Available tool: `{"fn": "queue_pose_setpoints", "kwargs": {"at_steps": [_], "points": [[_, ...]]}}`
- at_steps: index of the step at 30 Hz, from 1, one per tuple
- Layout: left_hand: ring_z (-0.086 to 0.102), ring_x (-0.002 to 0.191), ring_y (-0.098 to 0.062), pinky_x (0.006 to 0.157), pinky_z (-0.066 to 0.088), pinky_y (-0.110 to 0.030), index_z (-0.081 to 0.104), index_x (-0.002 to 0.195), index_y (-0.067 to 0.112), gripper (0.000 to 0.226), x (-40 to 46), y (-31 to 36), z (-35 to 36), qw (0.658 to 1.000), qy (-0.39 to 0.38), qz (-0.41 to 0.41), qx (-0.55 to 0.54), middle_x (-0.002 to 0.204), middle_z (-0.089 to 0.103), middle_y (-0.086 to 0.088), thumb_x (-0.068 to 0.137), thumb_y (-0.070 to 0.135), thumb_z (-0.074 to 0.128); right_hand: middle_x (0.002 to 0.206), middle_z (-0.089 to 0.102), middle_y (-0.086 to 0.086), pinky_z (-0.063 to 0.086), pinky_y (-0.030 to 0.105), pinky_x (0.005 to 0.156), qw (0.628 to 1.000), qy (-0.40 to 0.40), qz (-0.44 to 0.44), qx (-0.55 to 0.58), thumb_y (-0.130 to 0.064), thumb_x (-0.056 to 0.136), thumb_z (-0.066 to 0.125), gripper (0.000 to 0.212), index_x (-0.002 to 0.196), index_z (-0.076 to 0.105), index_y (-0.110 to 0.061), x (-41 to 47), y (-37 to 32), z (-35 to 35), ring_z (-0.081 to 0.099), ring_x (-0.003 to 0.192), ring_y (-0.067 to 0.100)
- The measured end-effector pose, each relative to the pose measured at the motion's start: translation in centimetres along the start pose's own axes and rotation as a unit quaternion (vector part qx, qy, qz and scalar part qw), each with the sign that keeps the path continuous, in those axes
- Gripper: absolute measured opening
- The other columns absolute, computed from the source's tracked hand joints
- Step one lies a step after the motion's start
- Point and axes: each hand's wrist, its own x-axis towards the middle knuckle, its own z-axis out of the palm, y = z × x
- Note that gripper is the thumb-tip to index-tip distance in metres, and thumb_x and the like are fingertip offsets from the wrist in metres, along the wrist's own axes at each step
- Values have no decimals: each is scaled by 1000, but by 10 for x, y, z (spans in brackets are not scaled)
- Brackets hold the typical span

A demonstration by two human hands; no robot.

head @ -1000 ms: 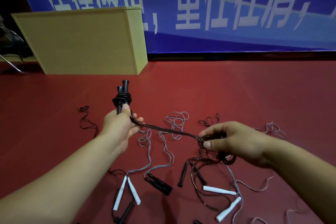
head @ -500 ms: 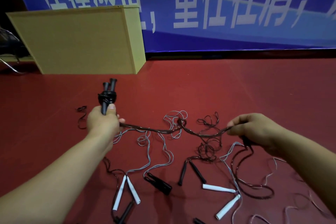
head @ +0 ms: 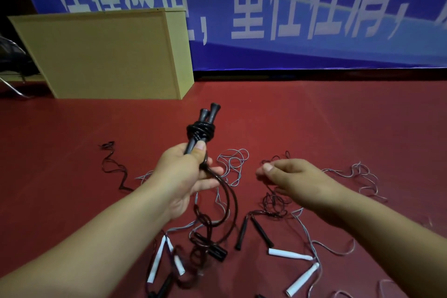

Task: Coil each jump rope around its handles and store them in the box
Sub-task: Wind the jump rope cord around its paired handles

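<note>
Left hand [head: 186, 172]: holds paired black handles [head: 205, 126], few turns wound. Right hand [head: 297, 179]: loosely curled, whether pinching cannot tell. Advice: keep rope [head: 229, 201] taut, lay turns side by side.

Glossy black plastic rope [head: 200, 131], matt red floor [head: 314, 128], matt cardboard-like box [head: 108, 55]

I see a dark red floor [head: 338, 128] filling most of my view. Behind it a blue banner [head: 314, 7] with large white characters runs along the back wall. At the far left edge a thin metal frame [head: 12, 87], partly cut off, stands in shadow.
</note>
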Motion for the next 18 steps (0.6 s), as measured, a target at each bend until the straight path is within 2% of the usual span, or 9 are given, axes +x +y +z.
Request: {"fn": "queue_pose_setpoints", "kwargs": {"at_steps": [3, 6, 8, 10, 13, 16, 18], "points": [[67, 62, -20, 46, 54, -28, 55, 92, 9, 21, -6, 1, 7, 999, -20, -5, -40, 73, 53, -5, 103, 24, 46, 115, 71, 3, 45, 46, 106, 998, -30, -42, 41, -56, 88, 55, 33, 100, 73, -31, -8, -8, 19, 62, 117, 20], [67, 62, -19, 49, 56, -31, 55, 94, 7, 20, -11, 2, 13, 996, -42, -10, -74, 73, 54, -5, 103, 23, 46, 114, 72, 1, 45, 35, 105, 987, -89, -61, 119, -44, 95, 55, 34, 111, 70, -18, -14, -16, 30, 64, 115, 15], [67, 62, -19, 50, 57, -31, 55, 96, 6, 20, -12, 3, 13, 996, -46, 0, -81, 73, 55, -5, 103, 22, 46, 95, 74, -1, 48, 27, 88, 983, -109, -53, 140, -32, 95, 58, 28, 116, 64, -14, -18, -19, 33, 68, 91, 12], [68, 65, -19, 50, 56, -29, 55, 94, 8, 20, -10, 2, 11, 997, -44, 17, -69, 73, 56, -5, 103, 23, 46, 70, 64, -4, 43, 25, 66, 983, -113, -34, 143, -21, 92, 64, 25, 115, 58, -12, -20, -19, 35, 57, 65, 11], [71, 66, -17, 54, 57, -28, 58, 94, 10, 20, -8, -1, 5, 998, -42, 41, -14, 75, 63, -4, 102, 24, 46, 58, 56, -9, 35, 22, 50, 992, -82, -10, 92, -18, 92, 66, 17, 104, 55, -12, -20, -22, 35, 45, 50, 7], [69, 60, -12, 59, 61, -29, 62, 99, 11, 17, -4, -6, -3, 994, -43, 63, 72, 79, 67, -8, 102, 21, 48, 53, 55, -10, 37, 23, 51, 997, -78, -7, -11, -30, 91, 66, 16, 88, 57, -16, -26, -24, 30, 45, 48, 7], [68, 58, -14, 63, 62, -33, 62, 97, 12, 15, 2, -10, -11, 977, -48, 93, 188, 81, 67, -12, 101, 18, 50, 55, 53, -9, 38, 24, 53, 994, -82, 0, -76, -38, 90, 66, 22, 80, 58, -19, -33, -26, 25, 45, 50, 8]]}}
